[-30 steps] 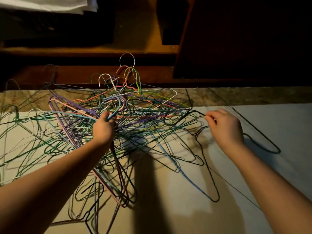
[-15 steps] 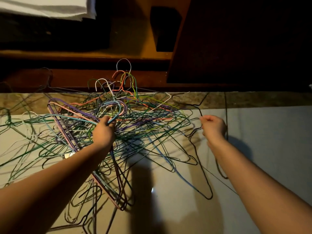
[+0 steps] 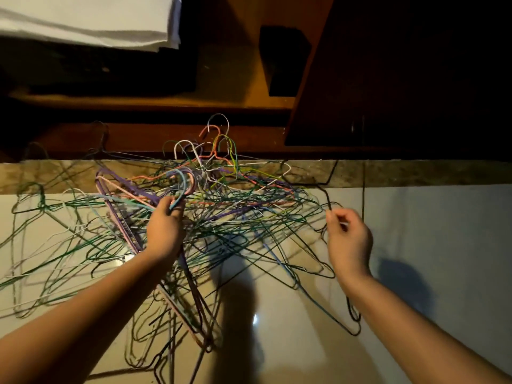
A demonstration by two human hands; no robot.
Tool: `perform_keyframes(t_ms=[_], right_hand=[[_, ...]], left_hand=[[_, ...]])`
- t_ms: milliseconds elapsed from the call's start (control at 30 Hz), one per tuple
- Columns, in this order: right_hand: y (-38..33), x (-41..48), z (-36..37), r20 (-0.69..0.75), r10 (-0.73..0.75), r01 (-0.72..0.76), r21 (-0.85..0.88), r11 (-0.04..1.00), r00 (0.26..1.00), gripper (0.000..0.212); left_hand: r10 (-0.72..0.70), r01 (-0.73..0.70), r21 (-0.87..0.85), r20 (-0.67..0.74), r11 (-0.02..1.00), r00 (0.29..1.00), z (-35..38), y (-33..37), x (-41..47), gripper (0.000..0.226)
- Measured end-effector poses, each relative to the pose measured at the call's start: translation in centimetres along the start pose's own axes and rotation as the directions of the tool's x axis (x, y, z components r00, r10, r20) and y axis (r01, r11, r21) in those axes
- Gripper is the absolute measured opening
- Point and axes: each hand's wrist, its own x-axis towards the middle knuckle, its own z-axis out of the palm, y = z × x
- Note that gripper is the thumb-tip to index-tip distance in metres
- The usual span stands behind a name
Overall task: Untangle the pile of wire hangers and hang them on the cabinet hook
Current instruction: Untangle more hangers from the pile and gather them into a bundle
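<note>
Left hand (image 3: 165, 231) grips bundled hanger hooks (image 3: 181, 193); right hand (image 3: 349, 241) pinches black hanger (image 3: 325, 200).

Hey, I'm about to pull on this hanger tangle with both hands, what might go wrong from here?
1. Your right hand pinches a black hanger that looks woven into the pile; tugging may drag other hangers along or tighten the knot.
2. Your left hand grips several hooks at once; lifting them could haul up much of the pile.
</note>
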Motion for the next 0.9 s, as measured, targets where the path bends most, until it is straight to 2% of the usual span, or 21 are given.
perform_keyframes(t_ms=[133, 233, 333, 433, 500, 567, 733, 900], right_hand=[[-2.2, -3.8, 3.4, 0.203, -0.011, -0.013, 0.115, 0.993, 0.979, 0.021], [-3.9, -5.1, 6.2, 0.309, -0.019, -0.035, 0.168, 0.985, 0.951, 0.023], [-6.7, -6.0, 9.1, 0.444, -0.025, -0.075, 0.208, 0.975, 0.896, 0.02], [-9.9, -7.7, 12.0, 0.593, 0.006, -0.192, 0.251, 0.949, 0.805, 0.027], [-11.6, -8.9, 13.6, 0.641, -0.014, -0.169, 0.224, 0.96, 0.767, 0.027], [-13.2, -10.0, 15.0, 0.667, -0.037, -0.138, 0.208, 0.968, 0.744, 0.026], [-16.3, -12.2, 18.8, 0.663, -0.01, -0.138, 0.17, 0.976, 0.748, 0.021], [-16.9, -14.9, 22.0, 0.594, 0.044, -0.159, 0.143, 0.977, 0.804, 0.025]], left_hand=[[-0.007, -0.001, -0.107, -0.073, 0.994, 0.997, -3.2, 1.8, -1.2, 0.02], [-0.036, 0.016, -0.198, -0.095, 0.98, 0.995, -5.8, 3.9, -1.7, 0.023], [-0.019, 0.003, -0.266, -0.057, 0.964, 0.998, -8.8, 6.3, -1.5, 0.026], [-0.017, 0.016, -0.35, 0.002, 0.937, 1.0, -11.6, 8.2, -1.0, 0.023], [-0.022, 0.039, -0.389, 0.047, 0.92, 0.999, -12.9, 8.5, -0.7, 0.022], [-0.028, 0.057, -0.41, 0.076, 0.91, 0.997, -13.9, 8.3, -0.7, 0.022], [-0.077, 0.114, -0.498, 0.093, 0.86, 0.993, -14.5, 7.7, -1.0, 0.018], [-0.049, 0.067, -0.575, 0.046, 0.815, 0.998, -15.4, 7.6, -0.6, 0.021]])
